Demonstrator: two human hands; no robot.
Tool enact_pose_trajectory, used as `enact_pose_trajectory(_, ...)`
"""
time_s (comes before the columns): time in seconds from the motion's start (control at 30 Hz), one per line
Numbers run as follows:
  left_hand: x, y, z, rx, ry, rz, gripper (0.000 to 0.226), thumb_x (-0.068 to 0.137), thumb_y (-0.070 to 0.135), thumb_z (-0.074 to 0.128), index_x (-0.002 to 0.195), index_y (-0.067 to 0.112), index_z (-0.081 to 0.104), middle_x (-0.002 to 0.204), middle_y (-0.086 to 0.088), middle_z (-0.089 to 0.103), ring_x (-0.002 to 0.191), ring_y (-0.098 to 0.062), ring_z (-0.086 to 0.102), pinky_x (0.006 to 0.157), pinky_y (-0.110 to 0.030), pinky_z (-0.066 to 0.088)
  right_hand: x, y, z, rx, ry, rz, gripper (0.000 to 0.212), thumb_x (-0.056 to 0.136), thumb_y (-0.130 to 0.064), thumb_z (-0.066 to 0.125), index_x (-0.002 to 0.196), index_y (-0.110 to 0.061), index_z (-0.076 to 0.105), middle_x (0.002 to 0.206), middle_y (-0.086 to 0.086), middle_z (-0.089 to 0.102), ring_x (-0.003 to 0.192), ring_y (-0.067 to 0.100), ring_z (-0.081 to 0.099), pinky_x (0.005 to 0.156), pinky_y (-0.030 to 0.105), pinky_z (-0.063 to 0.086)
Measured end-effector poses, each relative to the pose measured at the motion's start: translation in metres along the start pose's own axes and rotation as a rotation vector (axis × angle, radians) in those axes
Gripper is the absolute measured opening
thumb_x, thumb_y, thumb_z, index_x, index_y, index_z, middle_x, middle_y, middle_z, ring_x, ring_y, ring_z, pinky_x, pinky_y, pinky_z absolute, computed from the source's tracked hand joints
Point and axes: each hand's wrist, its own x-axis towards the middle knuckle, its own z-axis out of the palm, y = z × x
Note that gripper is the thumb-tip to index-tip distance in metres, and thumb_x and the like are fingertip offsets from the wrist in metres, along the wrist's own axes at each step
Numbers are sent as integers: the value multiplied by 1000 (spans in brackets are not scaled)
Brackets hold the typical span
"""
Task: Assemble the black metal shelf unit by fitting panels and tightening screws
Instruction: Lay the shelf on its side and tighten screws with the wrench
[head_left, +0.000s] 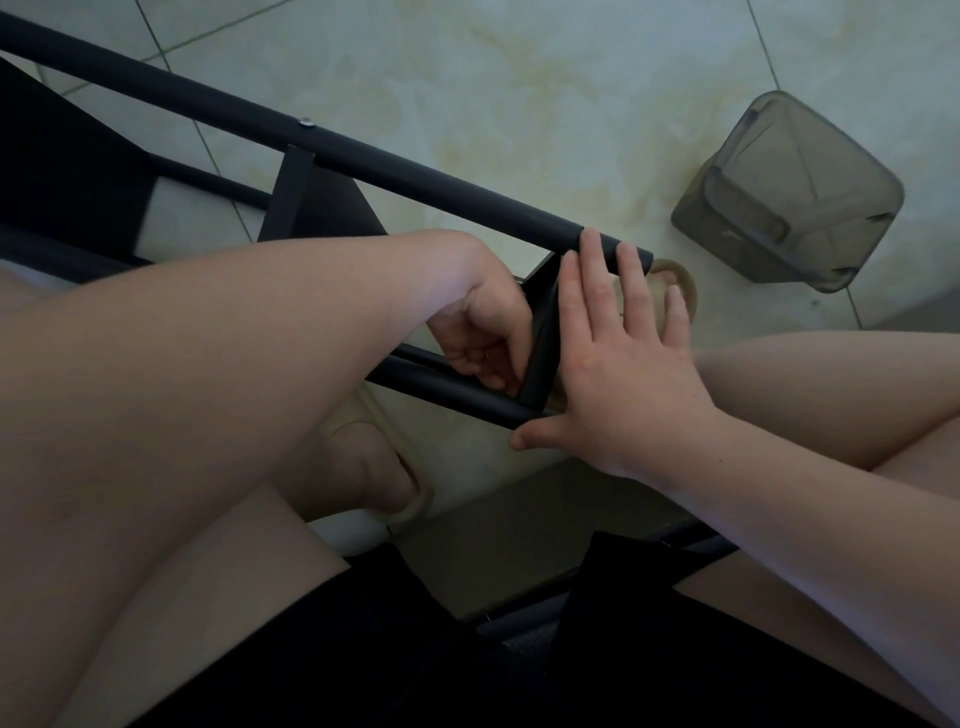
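The black metal shelf frame lies tilted across the floor, its upper tube (363, 156) running from top left to centre right with a silver screw head (306, 123) in it. A lower tube (441, 387) runs parallel below. A black end panel (543, 332) spans the two tubes near their right ends. My right hand (618, 364) lies flat with straight fingers against that panel, fingertips on the upper tube's end. My left hand (483, 332) reaches behind the panel with fingers curled; what it grips is hidden.
A translucent grey plastic bin (795, 192) lies tipped on the pale tiled floor at the right. Another black shelf panel (306, 200) sits further left on the frame. My feet in beige sandals (374, 467) and my knees sit under and beside the frame.
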Motion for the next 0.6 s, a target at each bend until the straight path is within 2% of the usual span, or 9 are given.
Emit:
enact_pose_trajectory(0.2, 2, -2, 0, 40, 24, -5, 6, 92, 12, 64, 91, 16, 69, 78, 2, 70, 61, -6, 59, 59, -18, 40, 1, 1, 1, -9, -2, -2, 154, 61, -90, 61, 152, -7, -32, 158, 10, -42, 150, 37, -29, 122, 64, 0)
enact_pose_trajectory(0.37, 0, -2, -3, 13, -2, 9, 12, 90, 5, 63, 89, 13, 71, 79, 1, 71, 66, -8, 61, 58, -17, 43, 1, 0, 2, -15, 8, -3, 155, 60, -90, 62, 151, -6, -31, 158, 11, -41, 150, 38, -29, 121, 63, -4)
enact_pose_trajectory(0.47, 0, -2, -1, 13, -7, 4, 8, 90, 9, 64, 91, 14, 71, 80, 1, 70, 68, -8, 61, 63, -19, 41, 2, 0, 2, -20, 8, -2, 155, 60, -90, 62, 151, -5, -31, 158, 12, -41, 150, 39, -29, 121, 64, -3)
enact_pose_trajectory(0.6, 2, -3, 1, 54, 33, 10, 6, 91, 13, 65, 89, 17, 69, 76, 3, 70, 63, -6, 57, 58, -18, 38, 1, 0, 1, -20, 4, -1, 155, 61, -89, 63, 151, -6, -31, 158, 12, -41, 150, 39, -29, 121, 64, -3)
